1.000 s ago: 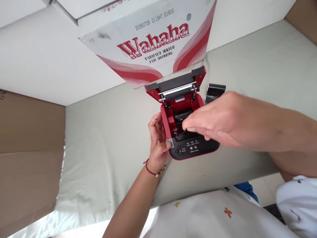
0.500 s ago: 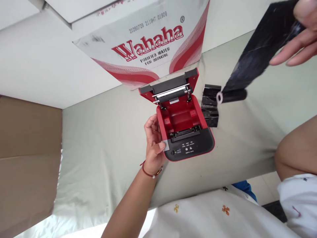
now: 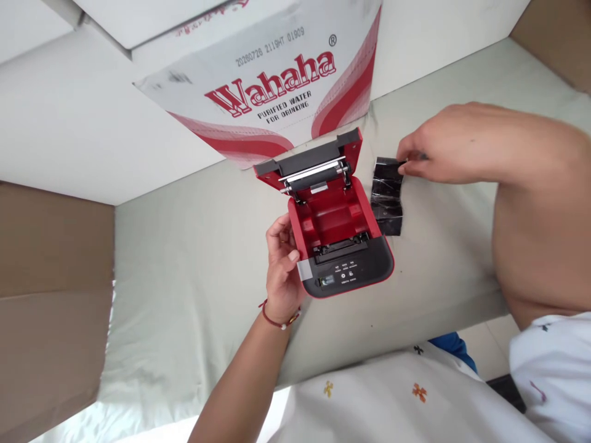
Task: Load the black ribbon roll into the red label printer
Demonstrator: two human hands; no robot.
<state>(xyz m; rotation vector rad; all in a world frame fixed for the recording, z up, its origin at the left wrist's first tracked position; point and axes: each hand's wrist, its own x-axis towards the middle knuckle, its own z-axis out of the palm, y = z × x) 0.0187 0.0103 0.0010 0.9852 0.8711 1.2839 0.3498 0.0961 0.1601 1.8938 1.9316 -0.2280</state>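
Your right fingers [image 3: 414, 168] pinch nearly together on the upper corner of a black strip [image 3: 386, 197], creased, below and left of them. Your left fingers [image 3: 277, 234] loosely curl around the red printer [image 3: 332, 224]; its lid [image 3: 318, 163] stands raised above and right of them. Beyond, a Wahaha carton [image 3: 272, 92] stands on the table [image 3: 184, 277].

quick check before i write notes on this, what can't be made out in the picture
All in the head view:
Left hand: some fingertips, hidden by the side of the red device.
Right hand: its own back hides the palm; whether it pinches the black strip is unclear.
Front panel: fine print too small to read.
Water carton: cut off by the top edge.
Brown box at left: cut off by the left edge.
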